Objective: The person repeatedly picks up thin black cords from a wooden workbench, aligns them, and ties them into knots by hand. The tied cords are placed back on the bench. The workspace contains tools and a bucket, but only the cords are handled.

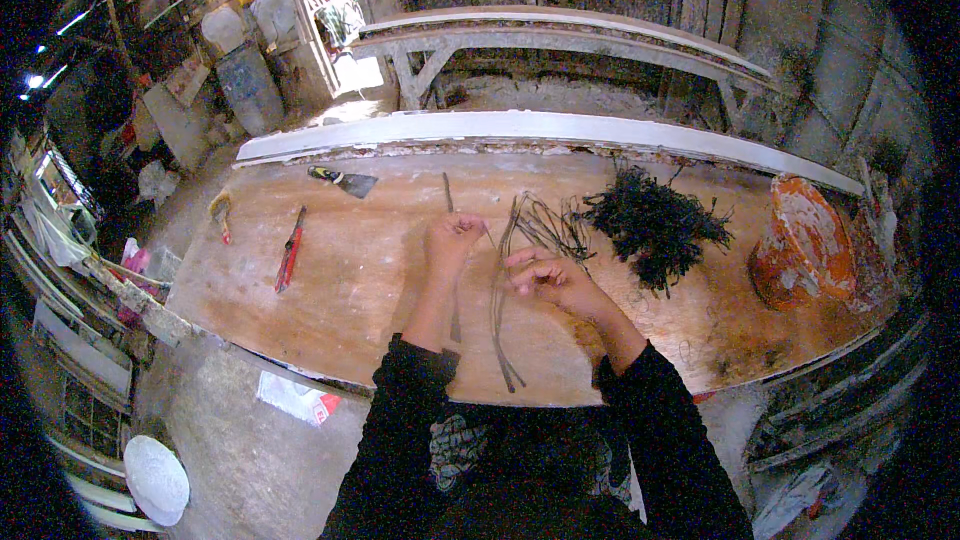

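My left hand is closed in a pinch above the table. A thin strand seems to run from its fingertips; its other end is hard to see. Beneath this hand lies a narrow dark strip, its middle covered. My right hand has bent fingers held apart, close beside long thin dark strands. Whether they touch is unclear. More looped strands spread beyond the right hand. To their right sits a tangled black heap of short ties or strands.
On the wooden tabletop lie a scraper, a red cutter-like tool and a brush. An orange, white-smeared bucket lies at the right. A long white moulding lines the far edge; a bench stands behind.
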Available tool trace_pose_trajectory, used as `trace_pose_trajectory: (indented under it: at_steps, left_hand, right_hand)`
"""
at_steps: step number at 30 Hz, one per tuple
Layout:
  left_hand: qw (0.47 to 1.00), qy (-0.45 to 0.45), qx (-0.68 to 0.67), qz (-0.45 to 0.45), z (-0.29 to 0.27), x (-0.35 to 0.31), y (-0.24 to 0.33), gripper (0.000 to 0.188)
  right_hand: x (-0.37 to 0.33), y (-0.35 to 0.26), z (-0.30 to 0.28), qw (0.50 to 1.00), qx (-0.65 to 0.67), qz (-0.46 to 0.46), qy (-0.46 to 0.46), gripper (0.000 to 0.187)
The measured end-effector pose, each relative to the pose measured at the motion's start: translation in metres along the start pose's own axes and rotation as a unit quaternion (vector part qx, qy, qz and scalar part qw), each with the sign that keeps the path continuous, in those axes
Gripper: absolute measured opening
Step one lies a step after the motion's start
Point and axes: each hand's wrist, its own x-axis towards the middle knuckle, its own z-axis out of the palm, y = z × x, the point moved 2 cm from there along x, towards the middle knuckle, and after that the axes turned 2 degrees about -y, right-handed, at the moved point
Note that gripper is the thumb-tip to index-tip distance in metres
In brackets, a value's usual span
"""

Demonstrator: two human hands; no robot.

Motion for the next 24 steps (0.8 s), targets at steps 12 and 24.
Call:
trace_pose_trajectory:
  at_steps: [12,24]
  left_hand:
    - [0.896,-0.42,0.017,0.147,0.042,-0.029,0.034,0.013]
    - [0.952,-0.305,0.023,0.006,0.03,-0.028,0.036,0.012]
  right_hand:
    - [-0.005,0.018,-0.055,0.912,-0.161,-0.081,0.369,0.009]
    - [-0.008,0.011,-0.062,0.84,-0.294,-0.135,0.436,0.008]
